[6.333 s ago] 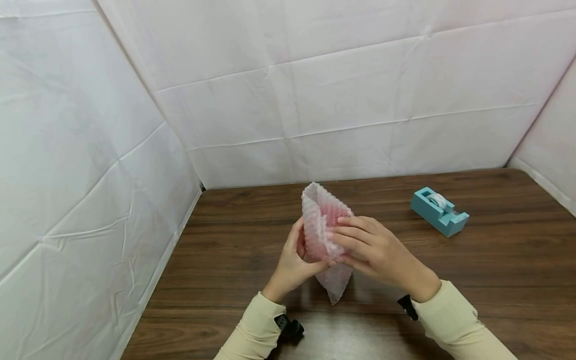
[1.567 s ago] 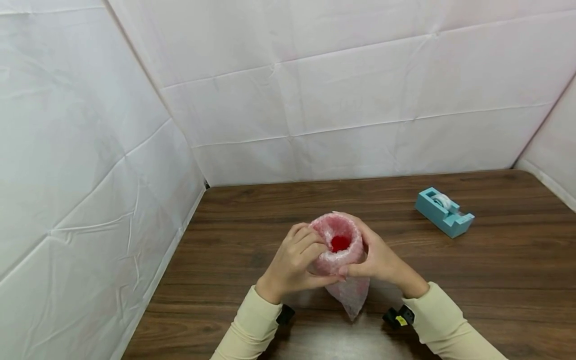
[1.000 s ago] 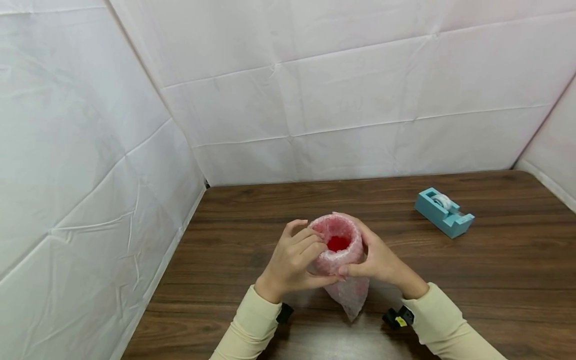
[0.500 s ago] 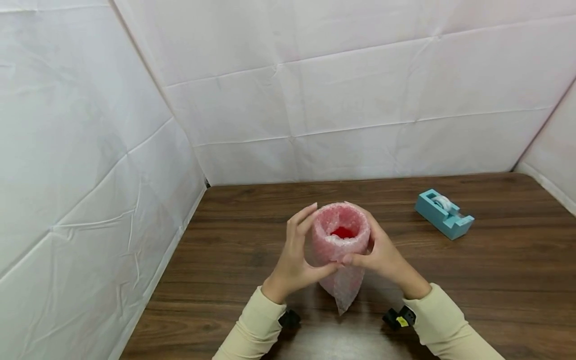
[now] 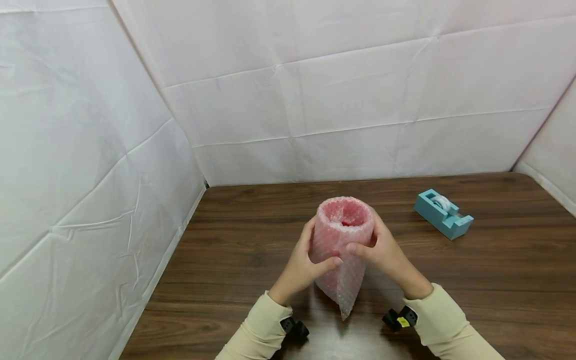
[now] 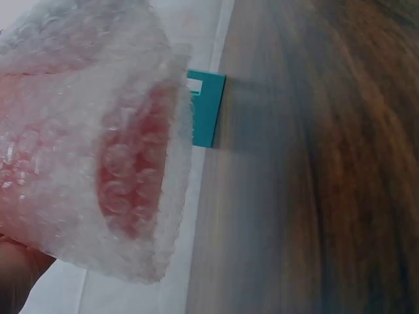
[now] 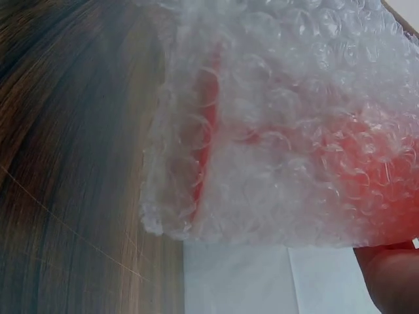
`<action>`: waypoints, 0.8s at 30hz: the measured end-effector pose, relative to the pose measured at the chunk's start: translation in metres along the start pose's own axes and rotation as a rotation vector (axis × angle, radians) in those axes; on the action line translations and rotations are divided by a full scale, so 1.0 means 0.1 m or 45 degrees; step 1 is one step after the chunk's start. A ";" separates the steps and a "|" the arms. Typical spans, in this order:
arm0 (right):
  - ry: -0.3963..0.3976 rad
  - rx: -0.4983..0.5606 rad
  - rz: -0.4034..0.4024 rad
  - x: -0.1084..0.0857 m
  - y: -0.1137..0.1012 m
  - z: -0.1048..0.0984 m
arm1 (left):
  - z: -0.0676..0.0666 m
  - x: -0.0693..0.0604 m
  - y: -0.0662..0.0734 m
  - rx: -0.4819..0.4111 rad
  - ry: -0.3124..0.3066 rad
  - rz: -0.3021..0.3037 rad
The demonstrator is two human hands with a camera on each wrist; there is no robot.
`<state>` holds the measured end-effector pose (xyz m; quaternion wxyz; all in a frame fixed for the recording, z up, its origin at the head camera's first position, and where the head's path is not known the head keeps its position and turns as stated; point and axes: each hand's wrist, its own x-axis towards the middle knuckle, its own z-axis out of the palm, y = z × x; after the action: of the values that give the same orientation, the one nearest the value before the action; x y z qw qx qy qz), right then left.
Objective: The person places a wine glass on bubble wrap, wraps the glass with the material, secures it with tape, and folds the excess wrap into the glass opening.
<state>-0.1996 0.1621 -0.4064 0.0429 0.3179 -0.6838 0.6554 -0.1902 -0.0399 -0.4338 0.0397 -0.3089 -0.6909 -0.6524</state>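
Note:
A roll of bubble wrap (image 5: 335, 242) surrounds a red object (image 5: 347, 223), whose kind the wrap hides. It stands slightly tilted over the table, its round mouth upward and a pointed corner hanging at the near lower end. My left hand (image 5: 302, 267) grips its left side, thumb across the front; the other fingers are mostly hidden. From the right, my right hand (image 5: 390, 252) holds it too, thumb on the front and fingers behind. In the wrist views the bubbly film (image 6: 59, 157) fills much of the picture, with a thumb (image 7: 396, 275) below it in the right one.
A blue tape dispenser (image 5: 443, 215) with a roll of clear tape sits at the back right of the dark wooden table (image 5: 234, 240). White cloth walls (image 5: 351, 110) enclose the back and sides. A black wrist camera (image 5: 294, 330) is strapped at each sleeve.
The loose, pointed top edge became a rounded mouth. My left fingers, earlier at the rim and inside it, moved down to the outer left side. The bundle now stands more upright.

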 end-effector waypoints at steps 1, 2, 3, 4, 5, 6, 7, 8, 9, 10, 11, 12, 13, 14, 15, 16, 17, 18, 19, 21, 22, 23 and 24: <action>0.001 -0.001 0.014 0.00 0.00 0.00 | 0.00 -0.01 0.00 -0.008 -0.010 -0.014; 0.004 0.000 0.028 0.00 0.00 -0.01 | 0.01 -0.01 -0.01 -0.013 -0.020 -0.028; 0.009 -0.004 0.042 0.00 0.00 -0.01 | 0.01 -0.01 -0.01 -0.018 -0.030 -0.034; 0.014 -0.006 0.054 0.00 0.00 -0.01 | 0.02 -0.02 -0.01 -0.020 -0.038 -0.040; 0.019 -0.008 0.065 0.00 0.00 -0.01 | 0.02 -0.02 -0.01 -0.021 -0.044 -0.045; 0.022 -0.011 0.072 0.00 0.00 -0.01 | 0.03 -0.02 -0.01 -0.020 -0.047 -0.050; 0.024 -0.013 0.078 0.00 0.00 -0.01 | 0.03 -0.02 -0.01 -0.019 -0.047 -0.053; 0.027 -0.012 0.080 0.00 0.00 -0.01 | 0.04 -0.01 -0.01 -0.015 -0.041 -0.055; 0.026 -0.012 0.079 0.00 0.00 -0.01 | 0.04 -0.01 -0.01 -0.014 -0.032 -0.055; 0.025 -0.013 0.079 0.01 0.00 -0.01 | 0.05 -0.01 -0.01 -0.012 -0.022 -0.055; 0.023 -0.017 0.078 0.01 0.00 -0.01 | 0.05 -0.01 -0.01 -0.012 -0.010 -0.054; 0.019 -0.021 0.076 0.01 0.01 -0.01 | 0.06 -0.01 -0.02 -0.013 0.001 -0.049; 0.014 -0.030 0.076 0.01 0.01 -0.01 | 0.06 0.00 -0.02 -0.013 0.013 -0.042; 0.008 -0.036 0.076 0.01 0.01 -0.01 | 0.06 0.00 -0.03 -0.013 0.025 -0.037; 0.000 -0.041 0.076 0.01 0.02 -0.02 | 0.06 0.00 -0.04 -0.013 0.036 -0.029; -0.009 -0.047 0.078 0.01 0.02 -0.03 | 0.06 0.00 -0.05 -0.011 0.045 -0.019; -0.019 -0.052 0.076 0.01 0.02 -0.03 | 0.06 0.00 -0.05 -0.008 0.053 -0.010; -0.026 -0.058 0.075 0.01 0.03 -0.04 | 0.06 0.00 -0.06 -0.001 0.060 -0.003; -0.032 -0.065 0.073 0.01 0.03 -0.05 | 0.06 0.00 -0.06 0.004 0.065 0.008; -0.045 -0.081 0.066 0.00 0.04 -0.08 | 0.06 0.01 -0.07 0.008 0.067 0.019; -0.049 -0.096 0.067 -0.01 0.04 -0.09 | 0.05 0.01 -0.07 0.009 0.068 0.022; -0.057 -0.111 0.067 -0.01 0.05 -0.10 | 0.05 0.01 -0.07 0.009 0.068 0.022; -0.063 -0.129 0.075 -0.02 0.05 -0.10 | 0.05 0.01 -0.08 0.010 0.069 0.021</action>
<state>-0.2041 0.1722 -0.4108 0.0228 0.3111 -0.7260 0.6129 -0.1928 -0.0351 -0.4409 0.0651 -0.2966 -0.6896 -0.6575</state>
